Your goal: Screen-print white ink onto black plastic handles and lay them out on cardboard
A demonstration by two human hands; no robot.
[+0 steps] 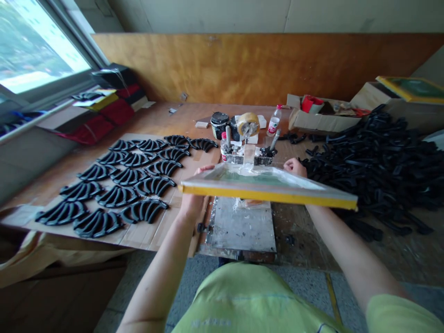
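Observation:
A screen-printing frame (267, 195) with a yellow-taped front edge is raised over a grey metal base plate (243, 229). Its back meets a clamp (263, 159) stained with white. My left hand (204, 169) is at the frame's left side, with a few fingertips showing above the edge and the rest hidden, so its grip cannot be made out. Past the frame's right side, my right hand (295, 166) has curled fingers beside a heap of black curved plastic parts (374, 162). Whatever it pinches is too small to name.
Rows of black curved parts (120, 175) lie on cardboard (145, 236) at left. Behind the clamp are a tape roll (248, 124), a black tub (219, 124) and a bottle (274, 121). An open carton (319, 121) stands back right, near another yellow-edged frame (412, 89).

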